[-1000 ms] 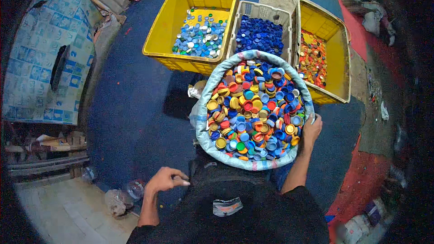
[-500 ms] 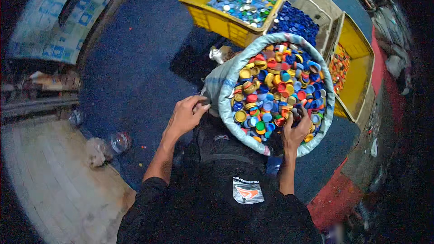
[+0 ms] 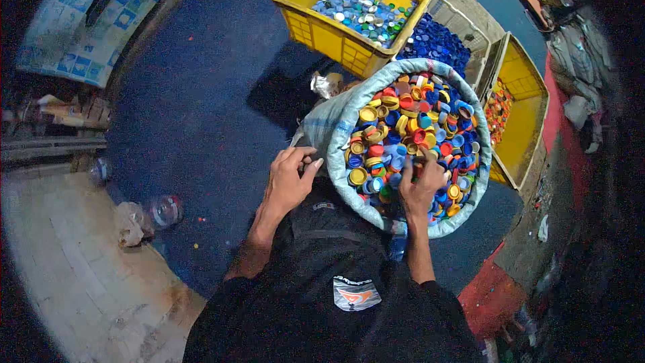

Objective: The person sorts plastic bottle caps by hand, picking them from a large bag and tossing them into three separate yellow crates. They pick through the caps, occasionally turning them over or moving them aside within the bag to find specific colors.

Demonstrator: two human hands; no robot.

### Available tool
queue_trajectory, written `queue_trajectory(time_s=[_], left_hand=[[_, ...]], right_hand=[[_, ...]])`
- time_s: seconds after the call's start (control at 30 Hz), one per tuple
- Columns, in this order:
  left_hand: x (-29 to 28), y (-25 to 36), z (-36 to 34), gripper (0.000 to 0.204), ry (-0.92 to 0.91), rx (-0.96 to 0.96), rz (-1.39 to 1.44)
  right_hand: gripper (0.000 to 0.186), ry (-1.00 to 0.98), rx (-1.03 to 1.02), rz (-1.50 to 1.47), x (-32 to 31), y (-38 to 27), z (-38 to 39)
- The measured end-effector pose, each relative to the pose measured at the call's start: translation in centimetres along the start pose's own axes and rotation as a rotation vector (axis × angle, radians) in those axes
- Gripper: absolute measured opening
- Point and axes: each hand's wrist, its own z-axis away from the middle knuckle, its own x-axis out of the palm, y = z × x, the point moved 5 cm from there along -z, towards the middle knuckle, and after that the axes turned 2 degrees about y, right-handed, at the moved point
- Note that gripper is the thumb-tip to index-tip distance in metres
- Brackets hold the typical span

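Note:
A round sack [image 3: 339, 154] with a rolled pale blue-green rim stands in front of me, filled with plastic bottle caps [image 3: 403, 124] in yellow, red, blue, orange and green. Over the near part of the caps is my right hand [image 3: 422, 188], its thumb and index finger apart and pointing down among them. No cap shows clearly in its grasp. My left hand [image 3: 290, 176] hovers just left of the sack's rim, fingers loosely curled and thumb held away from them. Nothing can be seen between those fingers.
Beyond the sack stand a yellow crate [image 3: 329, 23] of light blue, white and green caps, a pale crate of dark blue caps [image 3: 433, 44], and another yellow crate [image 3: 527, 104] with orange caps. A clear plastic bottle [image 3: 166, 211] lies at left on the dark blue floor covering.
My right hand has shifted left over the caps, and its fingers have spread. My left hand has moved slightly right and down, its thumb parting from the fingers. The view has shifted slightly.

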Motion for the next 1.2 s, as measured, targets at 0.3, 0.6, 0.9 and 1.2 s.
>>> queue_trajectory(time_s=[0.3,0.6,0.9,1.2], left_hand=[[2.8,1.1,-1.2,0.02,-0.062,0.122,-0.004],[4.3,1.8,-0.8,0.019,-0.074,0.178,0.04],[7.5,1.9,-1.6,0.032,-0.142,-0.155,0.467],[14.5,4.3,-1.6,0.023,-0.604,-0.507,1.259]], right_hand=[[0.058,0.037,-0.083,-0.156,2.6,-2.9,-1.3],[0.069,-0.081,-0.141,0.049,4.3,-5.2,-2.5],[0.06,-0.016,0.025,-0.527,3.0,-4.0,-1.6],[0.046,-0.106,-0.117,-0.447,-2.0,-4.5,-1.5]])
